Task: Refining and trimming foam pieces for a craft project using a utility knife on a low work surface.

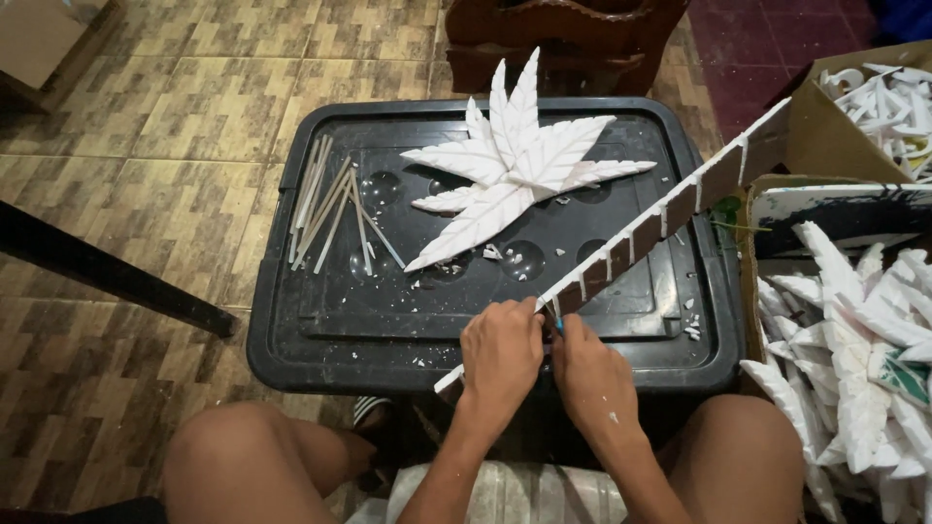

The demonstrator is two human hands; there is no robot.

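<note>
Left hand (501,351) and right hand (592,378) clenched together.

White leaf cutouts (515,160) lie on a black bin lid (291,320), centre frame; brown-and-white notched strip (670,213) right; brown mottled floor tiles (146,146) left.

Matt white foam leaves (519,160); glossy black plastic lid (388,320); rough foam strip (660,218).

A white foam leaf shape (519,160) lies at the upper middle of the frame on a black plastic bin lid (291,320). To its left sits a bundle of thin pale sticks (335,209). White foam crumbs (490,252) dot the lid. At the right edge, cardboard boxes (825,136) hold more white foam pieces (864,378). Patterned brown floor tiles (146,146) fill the left
</note>
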